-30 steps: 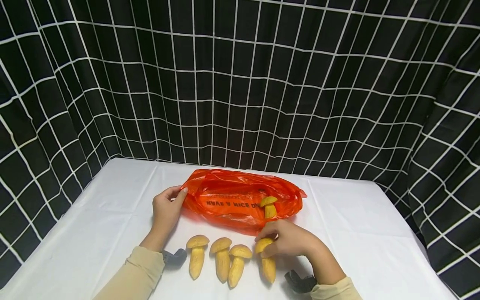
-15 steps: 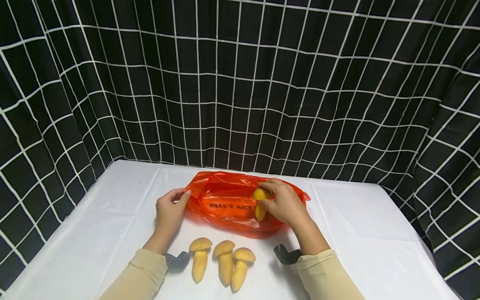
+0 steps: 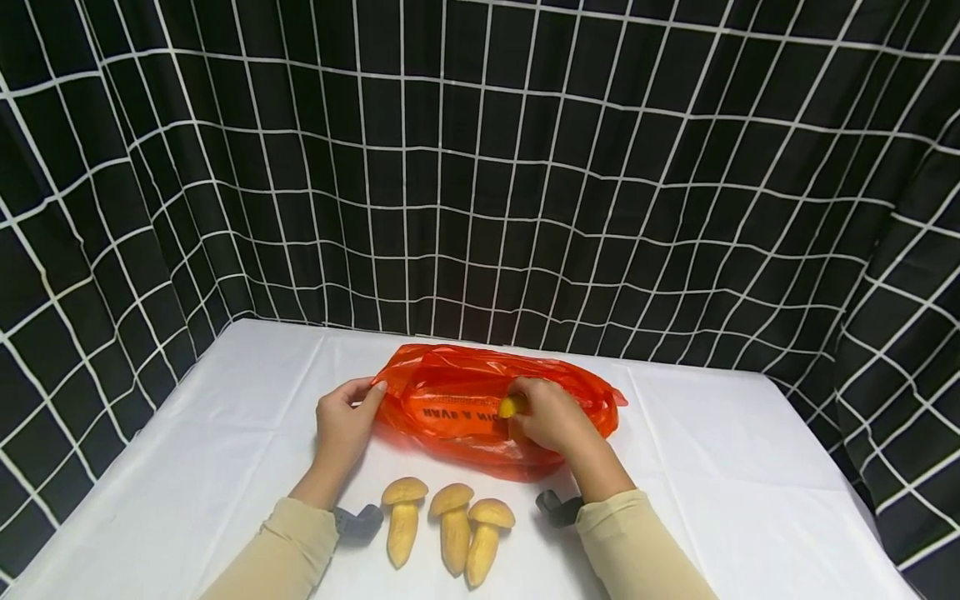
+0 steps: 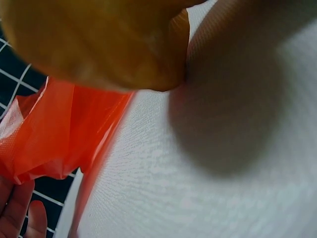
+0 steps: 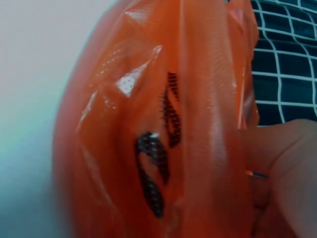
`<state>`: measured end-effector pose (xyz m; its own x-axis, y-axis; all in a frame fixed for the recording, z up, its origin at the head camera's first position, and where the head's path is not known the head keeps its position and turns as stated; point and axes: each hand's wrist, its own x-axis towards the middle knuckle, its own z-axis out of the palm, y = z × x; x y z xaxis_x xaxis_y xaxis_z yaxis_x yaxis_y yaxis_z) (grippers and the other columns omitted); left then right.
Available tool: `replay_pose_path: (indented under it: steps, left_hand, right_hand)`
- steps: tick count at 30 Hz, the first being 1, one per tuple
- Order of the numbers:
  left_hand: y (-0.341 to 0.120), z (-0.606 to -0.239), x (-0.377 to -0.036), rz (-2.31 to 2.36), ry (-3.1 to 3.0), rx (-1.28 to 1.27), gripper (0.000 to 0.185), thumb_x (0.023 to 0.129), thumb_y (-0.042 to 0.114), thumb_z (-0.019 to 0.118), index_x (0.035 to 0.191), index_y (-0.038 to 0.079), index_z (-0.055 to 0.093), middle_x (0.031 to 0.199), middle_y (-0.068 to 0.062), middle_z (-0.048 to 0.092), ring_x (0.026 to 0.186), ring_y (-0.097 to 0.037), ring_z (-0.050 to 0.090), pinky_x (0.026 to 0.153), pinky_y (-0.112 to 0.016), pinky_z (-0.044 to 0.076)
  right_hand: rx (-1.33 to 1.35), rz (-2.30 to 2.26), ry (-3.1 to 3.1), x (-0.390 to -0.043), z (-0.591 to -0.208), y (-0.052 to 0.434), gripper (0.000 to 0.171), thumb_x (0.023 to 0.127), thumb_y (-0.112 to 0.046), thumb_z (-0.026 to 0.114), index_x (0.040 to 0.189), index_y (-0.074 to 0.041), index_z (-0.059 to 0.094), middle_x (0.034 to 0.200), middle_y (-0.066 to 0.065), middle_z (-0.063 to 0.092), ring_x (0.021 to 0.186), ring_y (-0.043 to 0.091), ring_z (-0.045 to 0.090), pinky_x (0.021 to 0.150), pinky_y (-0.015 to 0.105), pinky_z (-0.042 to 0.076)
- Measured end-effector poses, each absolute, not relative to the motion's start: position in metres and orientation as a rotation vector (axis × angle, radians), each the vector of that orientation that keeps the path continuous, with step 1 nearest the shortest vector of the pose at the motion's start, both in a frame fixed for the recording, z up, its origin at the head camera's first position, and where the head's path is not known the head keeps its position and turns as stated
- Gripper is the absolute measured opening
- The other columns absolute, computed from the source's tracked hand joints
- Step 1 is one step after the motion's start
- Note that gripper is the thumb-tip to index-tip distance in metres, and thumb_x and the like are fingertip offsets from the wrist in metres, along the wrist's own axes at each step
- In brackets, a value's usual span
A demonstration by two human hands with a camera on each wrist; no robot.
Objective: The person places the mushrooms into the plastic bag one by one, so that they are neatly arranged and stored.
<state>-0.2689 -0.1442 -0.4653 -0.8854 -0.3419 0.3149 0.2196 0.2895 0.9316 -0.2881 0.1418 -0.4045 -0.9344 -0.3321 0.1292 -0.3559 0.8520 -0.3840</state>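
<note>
An orange plastic bag [image 3: 457,408] with black print lies on the white table [image 3: 712,467]. My left hand [image 3: 367,392] pinches its left edge, holding the mouth up. My right hand [image 3: 521,410] grips a yellow toy mushroom [image 3: 512,406] at the bag's mouth, and only its cap shows between my fingers. Three more yellow mushrooms [image 3: 453,529] lie side by side near the front edge, between my forearms. In the right wrist view the bag [image 5: 163,139] fills the frame beside my hand [image 5: 287,168]. The left wrist view shows a blurred mushroom cap [image 4: 99,44] above the bag [image 4: 59,134].
A black curtain with a white grid [image 3: 480,167] closes in the table at the back and on both sides. Black wrist-camera mounts [image 3: 358,522] sit on the cloth beside the three mushrooms.
My right hand lifted the rightmost mushroom from the row and carried it up to the bag's mouth, then lowered it a little. The left hand kept its hold on the bag's edge.
</note>
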Motion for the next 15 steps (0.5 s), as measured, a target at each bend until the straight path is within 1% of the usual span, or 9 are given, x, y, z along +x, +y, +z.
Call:
replay_pose_path:
  steps: [4,8,12,13,15]
  left_hand:
    - [-0.143,-0.465,-0.269,-1.622,-2.103,0.107,0.023,0.091,0.022,0.071,0.104,0.003,0.075,0.095,-0.013,0.075,0.085,-0.022,0.066,0.066,-0.012,0.052]
    - [-0.143,-0.464,-0.269,-1.622,-2.095,0.099,0.023,0.091,0.022,0.071,0.103,0.002,0.075,0.094,-0.013,0.075,0.083,-0.022,0.065,0.065,-0.012,0.052]
    - [-0.143,-0.463,-0.268,-1.618,-2.090,0.097,0.023,0.091,0.022,0.072,0.102,0.002,0.075,0.093,-0.014,0.075,0.083,-0.023,0.066,0.065,-0.012,0.052]
    - [-0.143,-0.463,-0.268,-1.611,-2.089,0.094,0.023,0.091,0.022,0.072,0.102,0.002,0.075,0.094,-0.014,0.075,0.084,-0.023,0.066,0.066,-0.011,0.052]
    - [-0.144,-0.464,-0.268,-1.598,-2.089,0.088,0.023,0.090,0.020,0.072,0.102,0.001,0.075,0.094,-0.015,0.075,0.084,-0.024,0.067,0.066,-0.010,0.051]
  right_hand:
    - [0.531,0.613,-3.018,-0.288,-0.410,0.142,0.031,0.082,-0.007,0.072,0.113,-0.006,0.070,0.098,0.007,0.069,0.092,0.026,0.062,0.094,0.044,0.053]
    - [0.530,0.610,-3.041,-0.287,-0.415,0.143,0.030,0.083,-0.004,0.070,0.114,-0.004,0.071,0.097,0.006,0.069,0.089,0.024,0.062,0.093,0.041,0.054]
    - [0.519,0.622,-3.036,-0.285,-0.417,0.143,0.032,0.084,-0.004,0.070,0.117,-0.004,0.070,0.098,0.007,0.069,0.089,0.025,0.061,0.094,0.042,0.054]
    - [0.518,0.616,-3.037,-0.284,-0.417,0.143,0.033,0.085,-0.005,0.070,0.118,-0.004,0.069,0.098,0.007,0.069,0.091,0.026,0.062,0.095,0.044,0.053]
    - [0.529,0.608,-3.040,-0.283,-0.417,0.144,0.038,0.086,-0.006,0.070,0.124,-0.004,0.066,0.104,0.010,0.070,0.099,0.031,0.064,0.105,0.047,0.046]
